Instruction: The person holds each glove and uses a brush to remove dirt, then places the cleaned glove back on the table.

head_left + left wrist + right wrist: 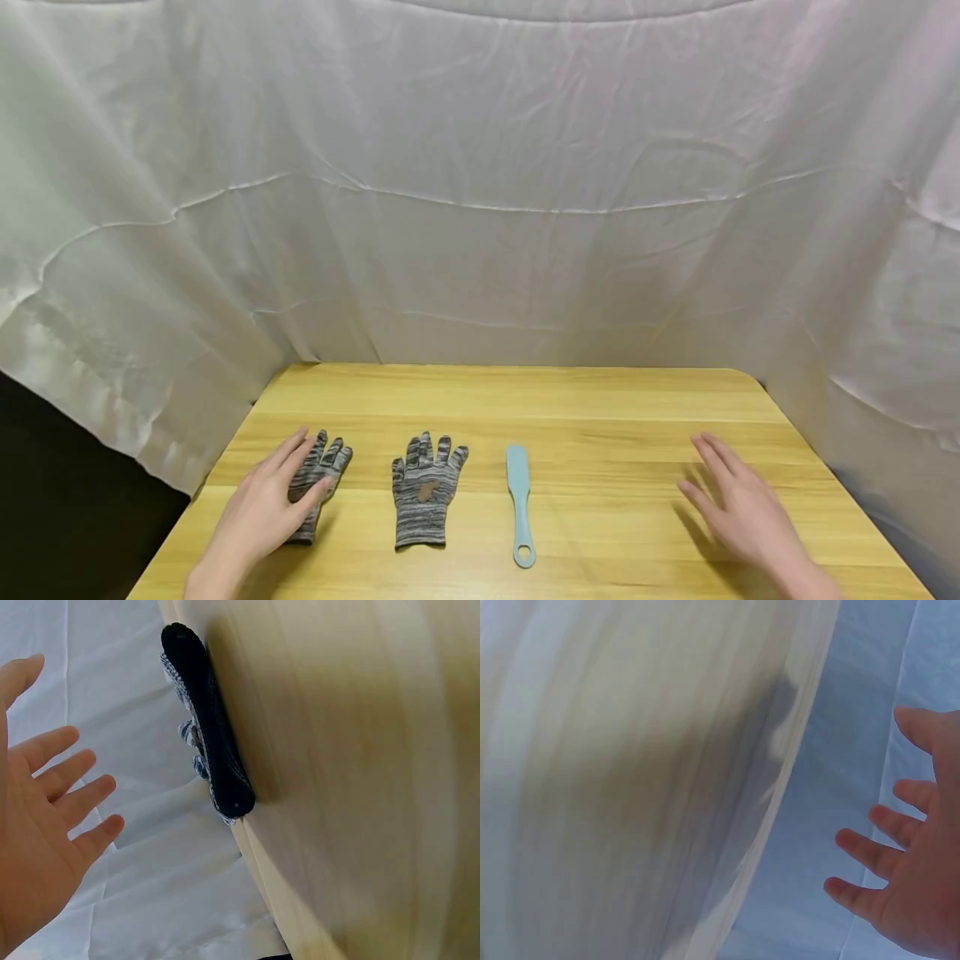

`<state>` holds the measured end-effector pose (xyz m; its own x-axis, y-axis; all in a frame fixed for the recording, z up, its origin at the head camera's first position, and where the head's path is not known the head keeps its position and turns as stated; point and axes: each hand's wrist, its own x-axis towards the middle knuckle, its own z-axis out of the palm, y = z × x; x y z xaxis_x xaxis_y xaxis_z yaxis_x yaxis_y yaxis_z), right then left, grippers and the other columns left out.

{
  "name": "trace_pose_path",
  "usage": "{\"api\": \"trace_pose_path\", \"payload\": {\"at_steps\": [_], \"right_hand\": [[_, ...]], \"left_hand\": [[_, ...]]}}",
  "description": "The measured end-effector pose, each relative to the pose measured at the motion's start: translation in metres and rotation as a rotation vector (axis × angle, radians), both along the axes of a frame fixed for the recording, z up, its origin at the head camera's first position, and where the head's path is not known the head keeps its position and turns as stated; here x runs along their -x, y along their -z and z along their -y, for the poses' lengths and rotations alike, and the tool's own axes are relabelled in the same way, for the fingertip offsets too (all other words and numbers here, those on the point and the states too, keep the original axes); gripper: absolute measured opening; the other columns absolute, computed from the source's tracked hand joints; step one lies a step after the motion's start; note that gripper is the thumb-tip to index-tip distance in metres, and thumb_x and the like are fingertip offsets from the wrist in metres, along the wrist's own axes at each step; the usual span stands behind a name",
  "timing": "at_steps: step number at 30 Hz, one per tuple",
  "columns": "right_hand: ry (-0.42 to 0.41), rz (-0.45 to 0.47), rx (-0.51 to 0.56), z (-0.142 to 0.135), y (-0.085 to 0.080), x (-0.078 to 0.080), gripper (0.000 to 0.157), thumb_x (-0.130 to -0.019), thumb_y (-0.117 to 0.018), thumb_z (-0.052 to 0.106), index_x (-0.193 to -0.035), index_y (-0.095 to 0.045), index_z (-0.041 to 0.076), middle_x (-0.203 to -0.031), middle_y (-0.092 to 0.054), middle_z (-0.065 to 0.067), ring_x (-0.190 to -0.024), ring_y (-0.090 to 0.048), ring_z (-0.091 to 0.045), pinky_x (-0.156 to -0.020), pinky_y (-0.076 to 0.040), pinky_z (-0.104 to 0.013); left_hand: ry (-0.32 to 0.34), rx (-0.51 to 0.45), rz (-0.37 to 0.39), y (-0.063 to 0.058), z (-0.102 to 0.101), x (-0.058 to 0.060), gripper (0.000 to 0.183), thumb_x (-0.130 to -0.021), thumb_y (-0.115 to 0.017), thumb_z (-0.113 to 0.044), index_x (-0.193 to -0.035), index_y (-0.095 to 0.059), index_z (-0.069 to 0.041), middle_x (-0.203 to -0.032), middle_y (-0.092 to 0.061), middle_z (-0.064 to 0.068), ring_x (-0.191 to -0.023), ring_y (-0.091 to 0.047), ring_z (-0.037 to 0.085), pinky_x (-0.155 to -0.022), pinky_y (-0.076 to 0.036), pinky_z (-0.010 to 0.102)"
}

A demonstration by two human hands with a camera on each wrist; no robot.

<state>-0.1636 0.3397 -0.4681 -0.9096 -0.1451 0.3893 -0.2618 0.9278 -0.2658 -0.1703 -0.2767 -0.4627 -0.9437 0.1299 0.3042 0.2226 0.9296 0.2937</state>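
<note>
My left hand point(260, 506) hovers over a grey-and-black striped knit glove point(307, 527) at the table's left, hiding part of it in the head view. From the left wrist, that glove point(206, 727) shows its dark cuff end-on, apart from the hand point(45, 817), whose fingers are spread. A matching glove point(410, 517) lies flat to its right, fingers pointing away, with a brown patch on it. Beside that rests a light blue spatula point(519, 492), its handle with a hole toward me. On the right my right hand point(742, 512) hangs above bare wood, fingers extended, holding nothing.
The wooden table point(600, 417) has rounded far corners. A pale cloth curtain point(480, 267) surrounds its back and sides. A dark area point(67, 492) lies beyond the left edge.
</note>
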Motion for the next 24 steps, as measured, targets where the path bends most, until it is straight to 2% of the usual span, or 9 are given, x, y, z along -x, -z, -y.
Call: {"api": "trace_pose_path", "payload": {"at_steps": [5, 16, 21, 24], "right_hand": [[-0.045, -0.042, 0.031, 0.016, -0.001, 0.006, 0.068, -0.090, -0.063, 0.035, -0.146, -0.035, 0.010, -0.140, -0.042, -0.019, -0.120, -0.045, -0.043, -0.091, -0.038, -0.059], [-0.093, -0.043, 0.070, 0.056, -0.007, 0.022, 0.064, -0.090, -0.063, 0.036, -0.145, -0.039, 0.015, -0.136, -0.045, -0.016, -0.115, -0.051, -0.037, -0.087, -0.046, -0.058], [-0.126, -0.046, 0.038, 0.077, -0.008, 0.029, 0.063, -0.089, -0.064, 0.037, -0.143, -0.041, 0.016, -0.134, -0.048, -0.012, -0.110, -0.056, -0.032, -0.081, -0.051, -0.052], [-0.156, -0.033, 0.020, 0.090, -0.008, 0.033, 0.064, -0.088, -0.064, 0.038, -0.143, -0.041, 0.015, -0.133, -0.049, -0.011, -0.109, -0.057, -0.031, -0.081, -0.053, -0.051]], "left_hand": [[-0.003, -0.053, -0.024, 0.000, -0.004, 0.000, 0.071, -0.088, -0.056, -0.056, -0.144, -0.041, -0.015, -0.146, -0.039, 0.012, -0.125, -0.043, 0.041, -0.091, -0.040, 0.064], [-0.019, -0.111, 0.038, -0.003, -0.025, 0.003, 0.075, -0.087, -0.048, -0.064, -0.142, -0.042, -0.013, -0.137, -0.044, 0.011, -0.118, -0.050, 0.037, -0.086, -0.045, 0.062], [0.013, -0.129, 0.071, 0.000, -0.037, 0.009, 0.077, -0.086, -0.046, -0.067, -0.142, -0.041, -0.015, -0.135, -0.047, 0.010, -0.120, -0.048, 0.034, -0.089, -0.045, 0.060], [0.045, -0.149, 0.091, 0.002, -0.045, 0.013, 0.075, -0.086, -0.047, -0.067, -0.142, -0.040, -0.017, -0.131, -0.050, 0.008, -0.115, -0.051, 0.029, -0.088, -0.047, 0.053]]}}
